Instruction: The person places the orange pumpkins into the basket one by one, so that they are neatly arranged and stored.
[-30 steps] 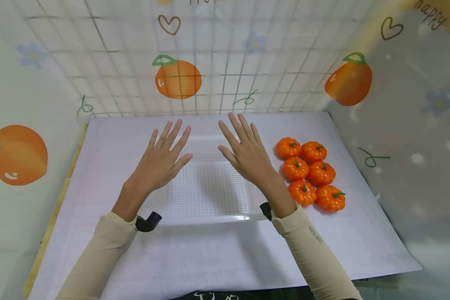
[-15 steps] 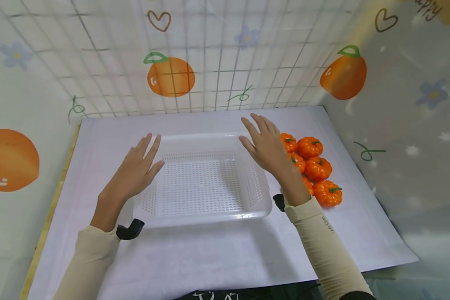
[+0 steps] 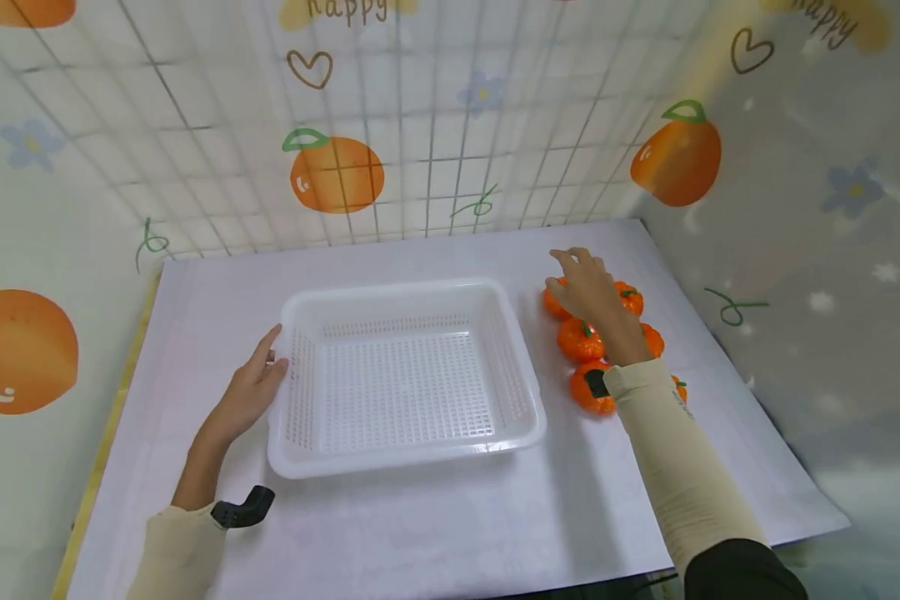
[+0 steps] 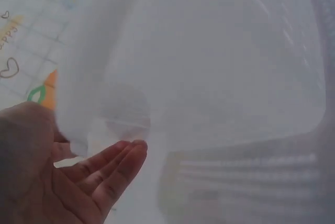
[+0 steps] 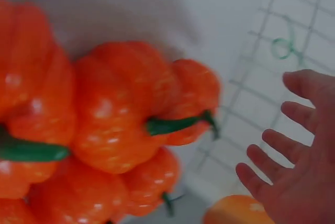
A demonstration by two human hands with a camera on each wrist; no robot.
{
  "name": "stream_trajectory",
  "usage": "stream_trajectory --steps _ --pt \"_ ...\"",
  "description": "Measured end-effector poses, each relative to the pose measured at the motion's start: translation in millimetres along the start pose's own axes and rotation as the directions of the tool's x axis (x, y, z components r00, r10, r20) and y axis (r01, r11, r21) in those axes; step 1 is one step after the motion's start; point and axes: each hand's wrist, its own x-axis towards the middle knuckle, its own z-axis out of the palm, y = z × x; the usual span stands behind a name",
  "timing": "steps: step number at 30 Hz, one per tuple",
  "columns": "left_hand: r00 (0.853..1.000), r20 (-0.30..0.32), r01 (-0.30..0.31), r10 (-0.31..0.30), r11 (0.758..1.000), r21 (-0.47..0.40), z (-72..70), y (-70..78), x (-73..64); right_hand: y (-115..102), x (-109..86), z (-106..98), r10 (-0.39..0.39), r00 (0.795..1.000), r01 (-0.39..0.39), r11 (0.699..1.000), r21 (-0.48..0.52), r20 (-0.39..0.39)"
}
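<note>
Across white cloth [image 3: 390, 533], the left hand [image 3: 246, 396], grip unclear, touched a rectangular white plastic basket [image 3: 412, 457]; the empty right hand [image 3: 591, 287] spread above ribbed orange pumpkins [image 3: 581, 340].

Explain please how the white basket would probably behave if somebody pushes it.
The white basket is probably light for its size, since it is full of small holes. It looks fairly stiff, as its outline shows no sagging. Tipping seems unlikely, because it is wide and low.
</note>
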Motion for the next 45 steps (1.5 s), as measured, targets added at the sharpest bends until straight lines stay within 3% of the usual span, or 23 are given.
stream_trajectory --steps 4,9,13,18,25,31,38,45 --pt "1.0 -0.004 0.029 -0.029 0.995 -0.096 7.1 -1.4 0.2 21 -2.5 6 0.064 0.993 -0.067 0.997 0.034 0.097" --pt "0.997 -0.003 0.07 -0.071 0.985 -0.159 5.1 -1.0 0.4 36 3.5 20 0.083 0.981 -0.091 0.995 0.041 0.173" --pt "0.996 0.001 0.086 -0.087 0.979 -0.185 1.1 0.8 -0.8 39 9.1 27 0.115 0.98 -0.123 0.991 0.042 0.161" --pt "0.998 0.005 0.065 -0.066 0.977 -0.205 -2.1 3.0 -2.4 38 11.5 31 0.152 0.977 -0.163 0.985 0.063 0.149" --pt "0.999 0.013 0.041 -0.039 0.974 -0.224 -5.9 4.2 1.3 37 15.7 33 0.135 0.983 -0.145 0.986 0.08 0.126" --pt "0.997 0.021 0.072 -0.069 0.974 -0.216 -5.9 3.2 3.2 39 20.7 35 0.125 0.984 -0.136 0.987 0.087 0.125" --pt "0.995 0.014 0.099 -0.098 0.976 -0.196 -5.2 3.9 5.1 24 26.4 25 0.085 0.995 -0.092 0.988 0.124 0.058" --pt "0.995 0.007 0.099 -0.1 0.976 -0.194 -4.8 1.7 5.0 -13 33.8 10 0.035 0.999 -0.041 0.984 0.171 0.036"
